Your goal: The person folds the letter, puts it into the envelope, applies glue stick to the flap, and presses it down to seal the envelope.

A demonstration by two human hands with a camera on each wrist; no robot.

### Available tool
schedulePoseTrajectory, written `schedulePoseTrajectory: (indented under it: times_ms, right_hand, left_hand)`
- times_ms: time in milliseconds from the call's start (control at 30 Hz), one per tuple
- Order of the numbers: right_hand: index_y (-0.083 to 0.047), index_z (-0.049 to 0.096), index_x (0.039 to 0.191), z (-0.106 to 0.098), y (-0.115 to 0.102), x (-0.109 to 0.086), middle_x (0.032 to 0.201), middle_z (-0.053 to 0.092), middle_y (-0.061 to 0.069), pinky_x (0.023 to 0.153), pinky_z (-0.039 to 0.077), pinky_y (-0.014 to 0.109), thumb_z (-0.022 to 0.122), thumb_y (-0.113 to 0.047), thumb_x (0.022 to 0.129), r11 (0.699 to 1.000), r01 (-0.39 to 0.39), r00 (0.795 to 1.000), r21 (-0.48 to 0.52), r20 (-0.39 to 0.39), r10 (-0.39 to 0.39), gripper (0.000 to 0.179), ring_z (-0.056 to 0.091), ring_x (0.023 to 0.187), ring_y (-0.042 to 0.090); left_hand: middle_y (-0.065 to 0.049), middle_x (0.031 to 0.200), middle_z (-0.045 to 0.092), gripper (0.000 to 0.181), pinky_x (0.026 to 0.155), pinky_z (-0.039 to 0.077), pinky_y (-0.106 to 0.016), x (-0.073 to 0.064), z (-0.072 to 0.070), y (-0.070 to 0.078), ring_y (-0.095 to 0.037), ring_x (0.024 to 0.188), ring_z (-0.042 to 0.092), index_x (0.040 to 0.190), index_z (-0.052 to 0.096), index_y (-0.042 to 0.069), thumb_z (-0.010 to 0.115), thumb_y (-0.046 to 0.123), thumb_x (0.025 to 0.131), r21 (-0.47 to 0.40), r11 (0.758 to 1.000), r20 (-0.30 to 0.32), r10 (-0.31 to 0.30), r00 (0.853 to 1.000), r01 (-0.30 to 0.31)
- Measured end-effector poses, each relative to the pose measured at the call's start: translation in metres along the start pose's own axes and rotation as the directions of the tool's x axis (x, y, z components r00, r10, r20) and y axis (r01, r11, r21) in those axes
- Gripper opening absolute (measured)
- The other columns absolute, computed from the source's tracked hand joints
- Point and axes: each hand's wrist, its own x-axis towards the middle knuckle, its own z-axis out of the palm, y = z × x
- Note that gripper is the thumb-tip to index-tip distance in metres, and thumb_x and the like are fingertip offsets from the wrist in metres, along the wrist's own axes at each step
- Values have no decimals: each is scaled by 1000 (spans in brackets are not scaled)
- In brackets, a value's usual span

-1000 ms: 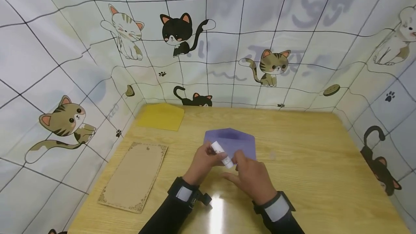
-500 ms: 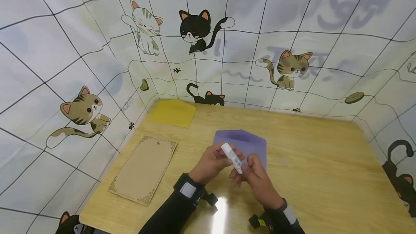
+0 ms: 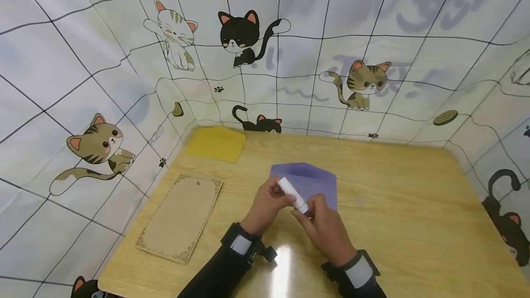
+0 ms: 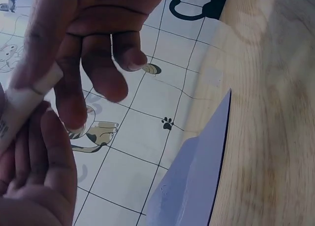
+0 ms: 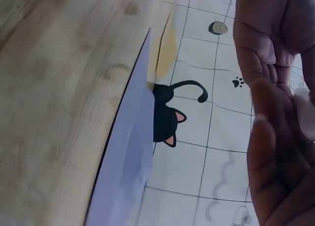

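Note:
A white glue stick is held slantwise above the purple envelope in the head view. My left hand grips its upper part between thumb and fingers. At the lower end, my right hand pinches the stick with thumb and forefinger. In the left wrist view, the tube lies across the left fingers, and the right hand's other fingers hang spread. The right wrist view shows only a small part of the tube. The purple envelope lies on the table with its flap opened away from me.
A yellow envelope lies at the table's far left corner. Nearer on the left is a beige sheet with an ornamental border. A cat-patterned cloth surrounds the wooden table at the back and sides.
My right hand has turned back and forth at the glue stick's lower end. Its thumb lay on top half a second ago and is now lower. The left hand keeps its grip.

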Motion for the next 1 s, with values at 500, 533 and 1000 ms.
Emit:
schedulePoseTrajectory:
  times_ms: [500,533,1000]
  right_hand:
    - [-8,41,104,-6,7,0,89,74,3,61,58,28,67,-24,101,908,-152,988,392,89,127,30,69,71,9]
    - [-9,41,103,-5,8,-1,89,73,1,59,56,26,73,-23,96,948,-123,992,293,35,118,35,66,70,5]
    - [-11,50,134,-1,8,-1,93,75,14,61,57,27,74,-5,92,913,-31,999,406,-13,40,49,68,70,9]
  left_hand:
    - [-18,121,75,39,92,58,-31,-4,7,1,-22,109,73,122,61,2,78,12,89,0,996,26,94,995,-94]
    - [-22,122,73,41,91,57,-31,-4,7,1,-21,108,73,122,60,0,79,13,89,14,997,5,75,997,-76]
    - [-4,127,73,40,102,57,-33,-3,11,-1,-15,120,68,136,59,4,67,16,99,-66,997,101,37,994,-31]
